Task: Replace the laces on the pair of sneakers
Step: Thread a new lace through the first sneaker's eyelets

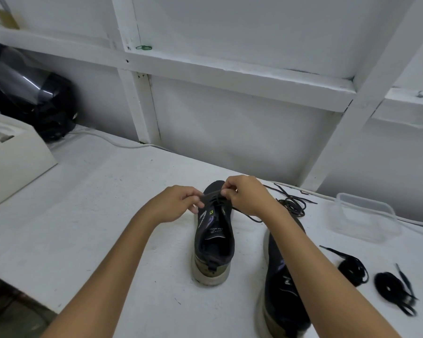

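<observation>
Head view: dark knit sneaker [214, 242] upright mid-table, eyelets hidden by fingers | left hand [178, 203] and right hand [248, 196] pinch its lace [248, 215] | second sneaker [282, 286] half covered by right forearm | coiled flat laces [391, 286] blurred | white rough table [95, 215]

A white wall [242, 123] fills the upper half of the frame, crossed by white beams [230, 74] and posts [134, 76] that split it into panels. A green band [143, 47] lies on one beam, upper centre. Below runs the white desk [103, 206], rough-surfaced. At far left stand a black bag [27, 93] and a white box [15, 157]. A white cable [112, 141] trails along the desk's back edge. Dark floor [10, 311] shows at lower left. The light is even and soft.
</observation>
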{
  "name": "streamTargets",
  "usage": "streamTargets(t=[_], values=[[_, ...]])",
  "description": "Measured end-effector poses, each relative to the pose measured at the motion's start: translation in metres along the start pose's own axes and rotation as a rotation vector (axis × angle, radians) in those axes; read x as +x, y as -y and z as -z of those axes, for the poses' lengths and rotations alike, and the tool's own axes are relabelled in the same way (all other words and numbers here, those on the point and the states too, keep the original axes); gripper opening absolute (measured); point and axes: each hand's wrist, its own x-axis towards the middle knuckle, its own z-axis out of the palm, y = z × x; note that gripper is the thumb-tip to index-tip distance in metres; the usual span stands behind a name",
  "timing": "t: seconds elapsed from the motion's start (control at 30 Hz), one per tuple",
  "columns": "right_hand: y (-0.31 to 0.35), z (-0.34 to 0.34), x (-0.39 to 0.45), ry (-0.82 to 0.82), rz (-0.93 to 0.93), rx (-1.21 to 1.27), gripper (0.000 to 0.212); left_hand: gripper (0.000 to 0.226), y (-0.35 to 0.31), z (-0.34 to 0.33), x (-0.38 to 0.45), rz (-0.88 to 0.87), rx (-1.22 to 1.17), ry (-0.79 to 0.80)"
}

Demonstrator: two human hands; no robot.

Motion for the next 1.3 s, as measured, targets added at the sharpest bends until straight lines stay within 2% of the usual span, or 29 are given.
streamTargets(t=[0.13, 0.23, 0.3, 0.37, 0.47, 0.53, 0.73, 1.0, 1.13, 1.3], values=[[0.003, -0.008, 0.001, -0.025, -0.008, -0.051, 0.01, 0.012, 0.009, -0.004, -0.003, 0.035, 0.102, -0.023], [0.001, -0.018, -0.001, -0.089, -0.005, -0.062, 0.013, 0.01, 0.012, -0.011, -0.003, -0.008, 0.25, -0.136], [-0.002, -0.023, -0.004, -0.174, -0.015, -0.009, 0.022, 0.01, 0.015, -0.017, -0.002, -0.01, 0.133, -0.246], [-0.004, -0.025, -0.007, -0.237, -0.053, 0.05, 0.024, 0.011, 0.017, -0.025, -0.002, 0.035, -0.113, -0.304], [-0.006, -0.024, -0.01, -0.119, -0.091, 0.106, 0.008, 0.012, 0.019, -0.039, -0.004, 0.096, -0.434, -0.315], [-0.005, -0.023, -0.011, 0.013, -0.117, 0.141, 0.01, 0.014, 0.021, -0.046, -0.005, 0.102, -0.487, -0.313], [0.004, -0.024, -0.012, 0.138, -0.162, 0.202, 0.02, 0.009, 0.026, -0.059, -0.003, 0.051, -0.331, -0.347], [0.006, -0.029, -0.009, 0.153, -0.22, 0.238, 0.025, 0.007, 0.026, -0.068, -0.002, -0.006, -0.248, -0.413], [0.003, -0.028, -0.007, 0.215, -0.221, 0.253, 0.024, 0.004, 0.027, -0.067, -0.001, -0.01, -0.221, -0.439], [-0.008, -0.028, -0.007, 0.241, -0.244, 0.358, 0.029, 0.005, 0.029, -0.069, 0.0, 0.001, -0.215, -0.43]])
